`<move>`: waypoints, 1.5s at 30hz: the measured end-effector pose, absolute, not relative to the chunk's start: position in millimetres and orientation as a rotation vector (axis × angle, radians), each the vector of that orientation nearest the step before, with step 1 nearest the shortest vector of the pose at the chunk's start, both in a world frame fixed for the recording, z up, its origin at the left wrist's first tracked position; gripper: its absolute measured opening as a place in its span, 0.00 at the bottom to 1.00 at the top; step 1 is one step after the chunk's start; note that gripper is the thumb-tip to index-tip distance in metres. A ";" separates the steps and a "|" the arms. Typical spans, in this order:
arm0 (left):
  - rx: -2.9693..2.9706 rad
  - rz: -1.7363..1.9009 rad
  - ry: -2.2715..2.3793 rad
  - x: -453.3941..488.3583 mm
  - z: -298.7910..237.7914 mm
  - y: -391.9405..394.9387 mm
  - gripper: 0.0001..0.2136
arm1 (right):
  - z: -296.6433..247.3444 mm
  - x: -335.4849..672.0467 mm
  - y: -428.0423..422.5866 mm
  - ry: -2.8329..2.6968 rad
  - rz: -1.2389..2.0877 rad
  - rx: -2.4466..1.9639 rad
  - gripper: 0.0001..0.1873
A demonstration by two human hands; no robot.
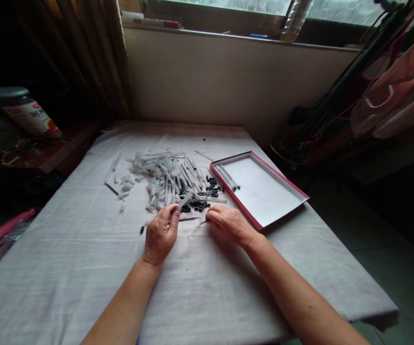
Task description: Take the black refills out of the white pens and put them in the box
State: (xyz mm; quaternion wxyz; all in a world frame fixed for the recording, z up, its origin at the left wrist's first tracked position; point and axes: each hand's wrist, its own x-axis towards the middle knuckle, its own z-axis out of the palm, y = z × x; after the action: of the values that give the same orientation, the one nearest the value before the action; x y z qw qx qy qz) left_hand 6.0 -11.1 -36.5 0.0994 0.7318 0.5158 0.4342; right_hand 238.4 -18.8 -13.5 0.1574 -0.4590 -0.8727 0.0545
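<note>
My left hand [162, 235] is closed on a clear pen barrel [184, 200], which sticks out up and to the right from the fingers. My right hand [230, 223] is closed in a pinch on a thin dark pen refill [203, 222], whose tip points left. Beyond both hands lies a heap of pale plastic pen barrels [171, 172]. Small black pen plugs [212, 183] and dark refills are scattered at the heap's right side. One black plug [142, 230] lies alone left of my left hand. Several pens [228, 177] lie along the left side of a shallow red-edged box lid [264, 191].
A pale cloth covers the table [85, 249]. Loose clear caps [124, 182] lie left of the heap. At the far left are a lidded jar [30, 112] and a pink-handled object [2, 235]. A window sill [207, 32] runs behind; bags [390, 96] hang at right.
</note>
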 end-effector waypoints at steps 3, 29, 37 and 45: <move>2.055 1.364 1.574 3.2 -35.3 -9.5 0.12 | -11.1 234.5 -20.3 -2.304 0.282 -1.235 0.07; 2.254 1.111 1.359 14.7 -39.3 -15.8 0.10 | -4.1 191.3 -23.2 -1.056 0.967 -1.108 0.15; 2.044 1.251 1.382 12.7 -32.3 -17.0 0.09 | -8.3 210.2 -9.6 -1.210 0.892 -1.232 0.18; 2.034 1.348 1.357 11.4 -33.8 -13.7 0.09 | -31.5 228.8 0.7 -1.742 0.362 -1.756 0.08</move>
State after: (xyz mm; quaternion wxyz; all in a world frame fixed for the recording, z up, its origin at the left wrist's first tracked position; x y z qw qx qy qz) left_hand 11.4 -13.7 -33.8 0.1740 0.7173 0.4787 0.4755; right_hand 228.8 0.7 -31.5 0.3155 -0.6667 -0.6612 0.1373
